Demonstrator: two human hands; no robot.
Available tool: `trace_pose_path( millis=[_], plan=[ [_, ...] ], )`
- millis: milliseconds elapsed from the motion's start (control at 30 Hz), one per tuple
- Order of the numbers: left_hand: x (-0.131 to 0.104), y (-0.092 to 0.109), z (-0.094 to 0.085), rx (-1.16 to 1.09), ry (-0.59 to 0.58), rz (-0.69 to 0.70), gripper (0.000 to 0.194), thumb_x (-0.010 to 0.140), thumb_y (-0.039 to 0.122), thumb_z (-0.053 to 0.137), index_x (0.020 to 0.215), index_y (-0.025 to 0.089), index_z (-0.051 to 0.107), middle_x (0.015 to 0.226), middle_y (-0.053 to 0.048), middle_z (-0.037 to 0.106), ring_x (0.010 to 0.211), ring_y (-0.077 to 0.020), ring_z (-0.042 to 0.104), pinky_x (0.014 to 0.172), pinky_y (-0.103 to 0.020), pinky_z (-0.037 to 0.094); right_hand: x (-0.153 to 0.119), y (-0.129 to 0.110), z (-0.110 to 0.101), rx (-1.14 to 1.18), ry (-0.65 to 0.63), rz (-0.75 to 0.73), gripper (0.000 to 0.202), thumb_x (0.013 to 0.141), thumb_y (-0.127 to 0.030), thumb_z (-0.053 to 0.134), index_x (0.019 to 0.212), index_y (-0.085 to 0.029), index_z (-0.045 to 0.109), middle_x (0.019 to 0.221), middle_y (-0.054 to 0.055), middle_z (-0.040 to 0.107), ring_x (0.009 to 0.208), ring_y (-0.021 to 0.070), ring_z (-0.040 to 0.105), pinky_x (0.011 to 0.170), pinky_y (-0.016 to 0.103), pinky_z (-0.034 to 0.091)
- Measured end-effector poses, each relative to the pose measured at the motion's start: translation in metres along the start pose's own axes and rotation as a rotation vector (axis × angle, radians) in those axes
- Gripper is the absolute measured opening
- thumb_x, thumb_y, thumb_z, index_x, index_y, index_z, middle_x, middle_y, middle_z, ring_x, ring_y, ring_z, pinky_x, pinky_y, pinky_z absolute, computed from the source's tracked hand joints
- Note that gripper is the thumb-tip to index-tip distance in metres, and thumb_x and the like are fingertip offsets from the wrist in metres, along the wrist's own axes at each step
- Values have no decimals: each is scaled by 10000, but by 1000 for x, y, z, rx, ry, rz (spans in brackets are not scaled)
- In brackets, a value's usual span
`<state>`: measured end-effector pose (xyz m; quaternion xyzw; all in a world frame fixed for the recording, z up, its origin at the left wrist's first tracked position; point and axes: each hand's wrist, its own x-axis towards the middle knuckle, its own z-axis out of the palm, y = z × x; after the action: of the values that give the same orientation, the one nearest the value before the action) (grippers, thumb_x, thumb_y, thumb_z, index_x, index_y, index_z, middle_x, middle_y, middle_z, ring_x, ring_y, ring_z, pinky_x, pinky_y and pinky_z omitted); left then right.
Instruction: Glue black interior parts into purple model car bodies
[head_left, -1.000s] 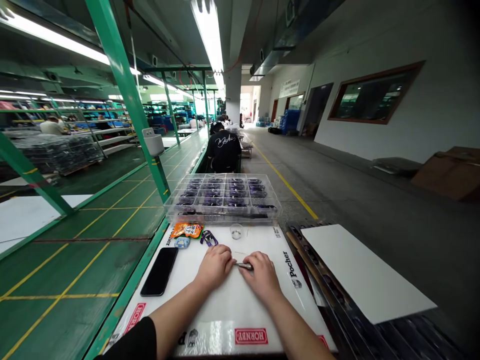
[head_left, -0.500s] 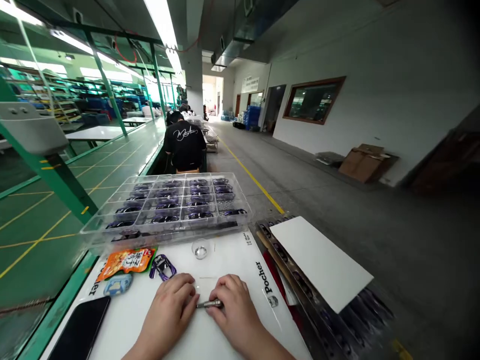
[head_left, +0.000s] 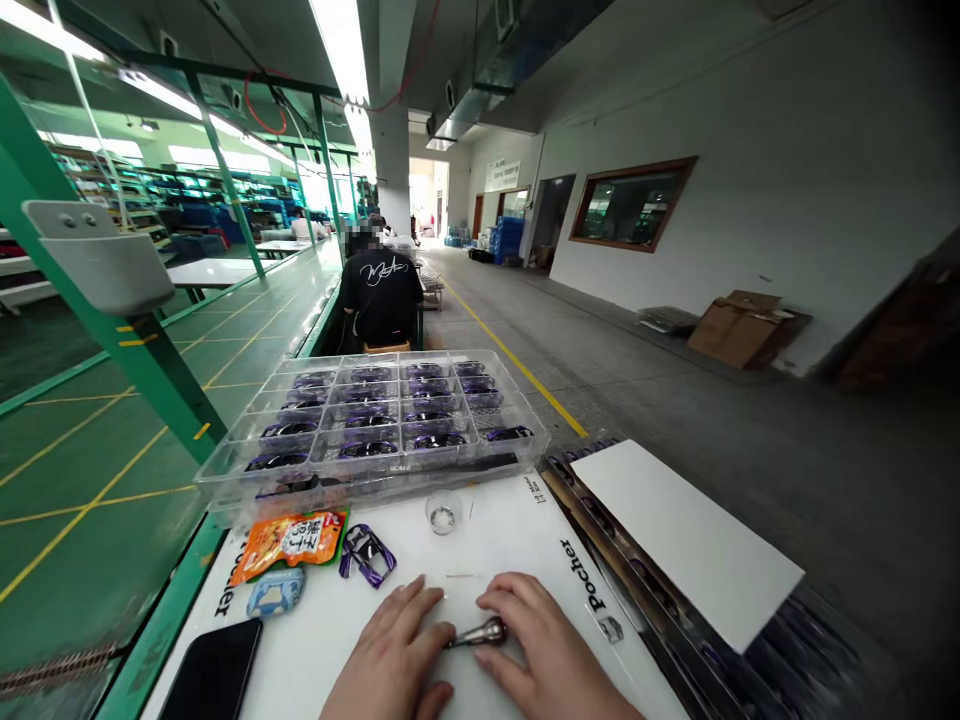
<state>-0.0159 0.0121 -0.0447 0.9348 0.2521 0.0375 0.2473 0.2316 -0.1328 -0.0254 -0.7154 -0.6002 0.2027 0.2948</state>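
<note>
The left hand [head_left: 397, 640] lies nearest, its fingers at the thin end of the metal tool [head_left: 471, 634]; the right hand [head_left: 536, 635] curves loosely about the rounded, shiny end. Whether either grip is pressed firm or merely touching, I cannot tell. The tool lies between them, low over the desk [head_left: 510, 540], whose covering is white and glossy. Handling it well probably calls for light, even pressure from both sides, since polished metal (smooth and bulbous here) could roll.

From the tool, a flat black phone [head_left: 214, 672] lies at nine o'clock and a fine, straight strip [head_left: 463, 576] just beyond at twelve. A glossy purple openwork part [head_left: 368, 555] sits at ten, beside a crinkled orange pouch [head_left: 292, 542]. Past the shallow clear cup [head_left: 444, 514], a rigid, see-through compartment tray [head_left: 400, 467] stands at eleven.
</note>
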Motion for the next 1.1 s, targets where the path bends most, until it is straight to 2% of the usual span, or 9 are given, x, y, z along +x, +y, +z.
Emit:
trace_pose_path(
  millis=[100,167,333,433,533,667,833,1000,1100],
  plan=[
    [4,15,-14,-8,-112,-50,668,936,283,818,1595,385,772,1863,-87,553,1781,-473,427,1452,-733,383,9,-9,-37,-38,132,-67,312,1054,-387,831,1362,-351,856,1471,104,804,1370,350,779,1209,493,651],
    [7,27,-27,-13,-167,-93,677,924,294,819,1596,356,777,1880,-95,527,1801,-464,390,1476,-721,337,40,-22,-71,-107,206,-160,244,1096,-425,783,1310,-344,868,1399,102,838,1307,343,803,1179,492,659],
    [5,37,-41,-52,-194,-126,764,890,294,816,1649,324,737,1913,-99,476,1829,-431,342,1505,-682,277,187,-51,-147,-292,218,-119,186,1149,-334,711,1184,-223,856,1362,129,829,1333,294,756,1232,455,580],
    [2,27,-30,-83,-192,-85,804,904,382,828,1694,313,696,1933,-113,431,1841,-431,306,1510,-683,246,267,-55,-167,-352,154,13,221,1155,-394,776,1184,-178,811,1290,105,819,1227,280,780,1141,515,643],
    [1,15,-15,-84,-172,-53,824,924,471,824,1717,305,671,1940,-122,417,1847,-428,290,1514,-678,221,313,-50,-170,-355,59,138,310,1164,-474,784,1266,-182,799,1292,86,812,1131,261,802,1035,473,702],
    [5,10,-8,-86,-167,-40,863,917,532,841,1728,301,657,1936,-131,431,1844,-444,296,1513,-689,210,338,-47,-163,-319,-15,235,344,1164,-476,787,1342,-182,783,1346,101,798,1151,266,803,1013,467,716],
    [4,20,-23,-121,-199,-58,865,920,526,855,1726,278,660,1942,-135,422,1851,-425,286,1528,-635,178,350,-52,-155,-262,-67,354,375,1156,-472,800,1382,-175,765,1343,104,791,1127,264,806,978,462,726],
    [1,27,-33,-124,-208,-59,868,914,517,864,1719,260,666,1936,-152,430,1848,-432,291,1527,-637,185,346,-55,-149,-162,-32,427,386,1149,-454,812,1410,-175,754,1366,111,783,1140,265,805,979,466,728],
    [1,26,-31,-125,-207,-61,869,910,498,870,1720,264,663,1940,-151,424,1848,-433,290,1525,-642,191,338,-58,-149,-84,60,405,372,1152,-450,808,1399,-177,759,1364,111,784,1143,264,803,987,468,726]
  ],
)
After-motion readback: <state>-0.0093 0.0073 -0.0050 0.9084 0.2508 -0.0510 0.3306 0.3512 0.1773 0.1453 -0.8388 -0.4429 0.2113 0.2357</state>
